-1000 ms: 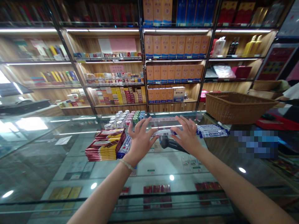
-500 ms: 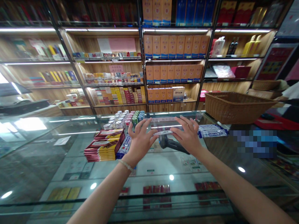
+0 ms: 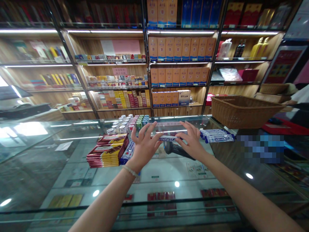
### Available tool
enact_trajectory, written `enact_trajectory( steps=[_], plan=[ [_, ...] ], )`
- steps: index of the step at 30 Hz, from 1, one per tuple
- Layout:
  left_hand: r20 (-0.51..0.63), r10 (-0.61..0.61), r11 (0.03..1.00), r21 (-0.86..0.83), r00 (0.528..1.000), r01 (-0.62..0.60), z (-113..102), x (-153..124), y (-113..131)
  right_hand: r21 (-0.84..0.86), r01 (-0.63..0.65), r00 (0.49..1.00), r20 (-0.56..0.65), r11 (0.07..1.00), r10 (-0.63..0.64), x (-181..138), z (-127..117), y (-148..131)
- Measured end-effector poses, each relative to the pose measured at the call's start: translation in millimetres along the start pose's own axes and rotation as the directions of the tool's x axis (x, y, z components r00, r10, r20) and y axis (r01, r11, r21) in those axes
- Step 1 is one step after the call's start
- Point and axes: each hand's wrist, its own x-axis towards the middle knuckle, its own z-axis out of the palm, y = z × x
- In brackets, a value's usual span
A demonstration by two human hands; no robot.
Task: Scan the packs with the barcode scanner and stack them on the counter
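Turned over between the two hands, the slim packet (image 3: pixel 167 138) now shows a blue-and-white patterned side where a paler one faced up half a second ago; the right hand (image 3: pixel 193 140) has its outer fingers slightly further left, baring more of the blue-and-white packets (image 3: pixel 218 135) at right. With only the ends pinched, the packet could slip or spin if one side eases off, and perhaps drop onto the black scanner (image 3: pixel 177 149) or the glass surface (image 3: pixel 166 167). Pressing the ends inward too hard might bend it. If the left hand (image 3: pixel 145 146) swings left, its wrist could knock the stacked chocolate bars (image 3: pixel 107 151).

As for the grip, thumb and forefinger of each hand appear clamped on the packet, one at its left end, one at its right, the other fingers spread apart. Its middle lies bare between them, just beyond the scanner's head; whether they touch, I cannot tell.
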Motion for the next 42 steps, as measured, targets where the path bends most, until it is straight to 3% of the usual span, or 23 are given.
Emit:
enact_trajectory(
  steps=[9,20,31,42],
  plan=[
    [-0.021,0.007,1.0,-0.014,1.0,-0.008,1.9,-0.9,0.3,-0.015,-0.038,0.999,0.032,0.999,0.039,-0.5,3.3,1.0],
    [-0.016,-0.019,0.999,-0.035,1.0,0.018,3.9,-1.9,-0.2,-0.216,0.129,0.987,-0.062,0.968,-0.145,-2.0,1.1,-2.0],
    [0.101,-0.089,0.994,-0.049,0.991,0.094,1.3,1.0,4.3,-0.25,0.093,0.992,-0.062,0.964,-0.112,0.8,-3.1,1.4],
    [0.017,-0.114,0.993,-0.021,0.993,0.114,3.8,0.3,-11.4,-0.299,0.098,0.988,-0.082,0.949,-0.128,16.0,-23.3,17.6]
  ],
)
